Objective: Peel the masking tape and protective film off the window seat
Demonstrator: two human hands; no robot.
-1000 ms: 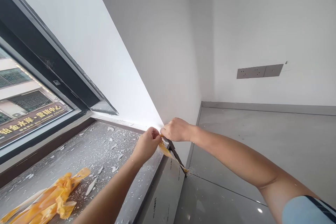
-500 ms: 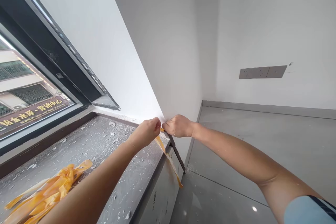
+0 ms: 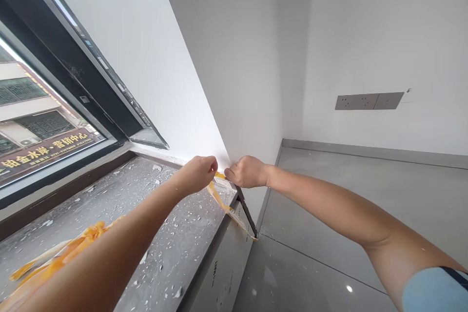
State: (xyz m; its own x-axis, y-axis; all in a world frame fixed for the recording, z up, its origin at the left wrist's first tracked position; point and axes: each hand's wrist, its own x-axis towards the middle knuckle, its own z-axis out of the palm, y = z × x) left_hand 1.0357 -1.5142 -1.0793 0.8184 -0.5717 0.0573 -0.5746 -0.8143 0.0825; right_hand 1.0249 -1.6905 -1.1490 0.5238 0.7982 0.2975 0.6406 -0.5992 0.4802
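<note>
Hands are two: my left hand and right hand meet at the sill corner, fingers of both pinched on one yellow tape strip hanging toward 5 o'clock. One crumpled tape heap lies at 8 o'clock.

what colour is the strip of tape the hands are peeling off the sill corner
Yellow-orange: the thin strip of masking tape, clearest in the head view.
</note>
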